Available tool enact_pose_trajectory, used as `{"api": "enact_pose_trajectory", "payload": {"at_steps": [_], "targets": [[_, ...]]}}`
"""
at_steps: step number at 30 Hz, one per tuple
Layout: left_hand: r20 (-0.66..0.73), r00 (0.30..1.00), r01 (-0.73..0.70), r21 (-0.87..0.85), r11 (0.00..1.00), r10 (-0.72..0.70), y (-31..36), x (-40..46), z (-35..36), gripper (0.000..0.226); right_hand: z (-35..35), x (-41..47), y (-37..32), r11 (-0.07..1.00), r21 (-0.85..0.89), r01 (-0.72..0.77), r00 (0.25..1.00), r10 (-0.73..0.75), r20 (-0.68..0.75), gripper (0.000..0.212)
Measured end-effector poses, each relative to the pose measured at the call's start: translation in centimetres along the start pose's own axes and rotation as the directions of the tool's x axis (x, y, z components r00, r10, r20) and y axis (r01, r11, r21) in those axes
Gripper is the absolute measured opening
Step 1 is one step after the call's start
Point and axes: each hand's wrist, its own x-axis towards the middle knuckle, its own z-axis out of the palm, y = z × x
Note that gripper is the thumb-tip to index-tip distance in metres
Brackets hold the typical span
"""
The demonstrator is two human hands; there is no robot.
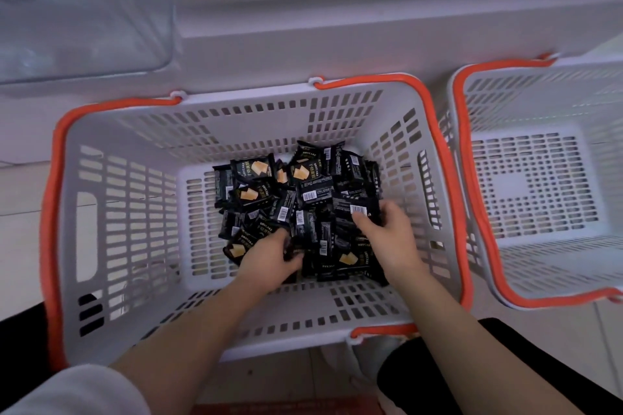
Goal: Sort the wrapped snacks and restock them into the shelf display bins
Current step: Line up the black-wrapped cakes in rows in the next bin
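I look down into a grey slotted basket [101, 212] with an orange handle [50, 199] lying around its rim, and on its bottom I see a loose pile of black wrapped snacks [296, 199], some face up with a yellow cake picture, others showing a white barcode. The pile sits from the centre of the basket floor toward 3 o'clock, and the floor toward 9 o'clock is bare. My left hand [269, 259] reaches in from 6 o'clock and lies on the near edge of the pile; its grip is curled down among the packets, and I cannot tell if the fingers are pressed on one packet or only resting between them. My right hand [387, 232] is at the 4 o'clock side of the pile, and its grip pinches one black packet with a barcode [357, 209], the thumb on top near the barcode and the other fingers behind the packet's right edge. Both forearms are bare; a pale sleeve [67, 391] shows at 7 o'clock of the view. A second grey basket [539, 178] with the same orange handle stands just beside the first at 3 o'clock, nothing inside it. At 11 o'clock a clear plastic bin [84, 10] is visible, and a pale shelf [371, 27] runs across 12 o'clock behind both baskets.
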Motion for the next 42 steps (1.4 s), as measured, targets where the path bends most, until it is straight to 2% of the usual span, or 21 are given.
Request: {"api": "enact_pose_trajectory", "payload": {"at_steps": [1, 2, 3, 4, 7, 8, 10, 13, 15, 17, 19, 21, 23, 24, 25, 27, 30, 33, 36, 38, 42], "targets": [[0.001, 0.996, 0.082, -0.273, 0.959, -0.085, 0.5, -0.4, -0.6, 0.021, 0.3, -0.5, -0.5, 0.989, -0.069, 0.129, 0.991, -0.131, -0.013, 0.013], [0.038, 0.988, 0.149, -0.52, 0.841, -0.151, 1.0, -0.8, -1.2, 0.018, 0.6, -1.1, -1.0, 0.957, -0.142, 0.253, 0.966, -0.257, -0.015, 0.015], [0.085, 0.977, 0.199, -0.69, 0.696, -0.194, 1.5, -1.1, -1.7, 0.016, 1.0, -1.8, -1.5, 0.91, -0.21, 0.357, 0.929, -0.369, -0.018, 0.016], [0.137, 0.965, 0.243, -0.79, 0.562, -0.225, 1.9, -1.4, -2.2, 0.016, 1.4, -2.5, -2.1, 0.857, -0.267, 0.441, 0.887, -0.462, -0.018, 0.016], [0.243, 0.951, 0.279, -0.942, 0.189, -0.191, 3.3, -2.4, -3.9, 0.028, 2.7, -4.4, -3.5, 0.676, -0.379, 0.632, 0.737, -0.675, 0.025, 0.018], [0.238, 0.96, 0.255, -0.96, 0.113, -0.146, 3.6, -2.8, -4.4, 0.032, 3.0, -5.0, -3.6, 0.621, -0.399, 0.675, 0.694, -0.718, 0.056, 0.02], [0.217, 0.973, 0.22, -0.975, 0.037, -0.077, 4.0, -3.9, -5.2, 0.041, 3.5, -6.2, -3.5, 0.558, -0.419, 0.717, 0.651, -0.75, 0.117, 0.026], [0.221, 0.975, 0.22, -0.975, -0.005, -0.034, 3.7, -5.8, -5.4, 0.05, 3.8, -7.6, -3.0, 0.538, -0.428, 0.726, 0.647, -0.744, 0.164, 0.033], [0.232, 0.972, 0.232, -0.972, 0.02, -0.029, 3.4, -6.9, -5.2, 0.046, 3.8, -8.2, -2.6, 0.511, -0.433, 0.743, 0.633, -0.746, 0.206, 0.037], [0.213, 0.976, 0.217, -0.971, 0.097, -0.055, 3.1, -7.5, -4.9, 0.035, 3.9, -8.7, -2.1, 0.458, -0.423, 0.782, 0.6, -0.739, 0.308, 0.039], [0.159, 0.976, 0.182, -0.97, 0.162, -0.149, 2.8, -7.7, -4.8, 0.03, 4.0, -8.9, -1.7, 0.478, -0.376, 0.794, 0.606, -0.667, 0.432, 0.038], [0.106, 0.964, 0.179, -0.938, 0.298, -0.244, 2.4, -7.6, -4.8, 0.026, 3.8, -8.4, -1.3, 0.586, -0.349, 0.731, 0.677, -0.557, 0.481, 0.035], [0.066, 0.96, 0.197, -0.853, 0.484, -0.274, 1.8, -7.2, -4.7, 0.03, 3.0, -6.9, -0.8, 0.724, -0.388, 0.57, 0.808, -0.409, 0.423, 0.028], [0.067, 0.956, 0.224, -0.794, 0.566, -0.284, 1.3, -7.0, -4.7, 0.036, 2.4, -5.9, -0.6, 0.772, -0.439, 0.46, 0.873, -0.303, 0.381, 0.026], [0.073, 0.952, 0.251, -0.744, 0.619, -0.297, 0.9, -6.9, -4.7, 0.053, 1.8, -4.9, -0.3, 0.782, -0.508, 0.362, 0.916, -0.197, 0.348, 0.026], [0.076, 0.951, 0.27, -0.676, 0.685, -0.3, 0.1, -6.5, -4.7, 0.067, 0.8, -3.0, 0.8, 0.715, -0.649, 0.261, 0.941, -0.04, 0.335, 0.03], [0.061, 0.948, 0.285, -0.609, 0.74, -0.314, -0.5, -6.3, -4.6, 0.071, 0.4, -1.1, 2.3, 0.574, -0.765, 0.292, 0.917, 0.059, 0.394, 0.037], [0.056, 0.938, 0.314, -0.557, 0.769, -0.342, -0.8, -6.5, -4.5, 0.076, 0.7, 0.1, 3.0, 0.483, -0.827, 0.289, 0.909, 0.133, 0.395, 0.043], [0.051, 0.935, 0.319, -0.548, 0.773, -0.35, -1.1, -6.1, -4.4, 0.077, 1.2, 0.9, 3.6, 0.446, -0.862, 0.243, 0.927, 0.157, 0.342, 0.044], [0.048, 0.935, 0.317, -0.554, 0.769, -0.351, -1.1, -5.9, -4.3, 0.075, 1.3, 1.4, 3.8, 0.366, -0.895, 0.255, 0.925, 0.176, 0.335, 0.039], [0.024, 0.943, 0.284, -0.579, 0.764, -0.333, -0.8, -5.6, -4.3, 0.064, 1.2, 1.9, 3.7, 0.243, -0.92, 0.306, 0.873, 0.313, 0.373, 0.05]]}}
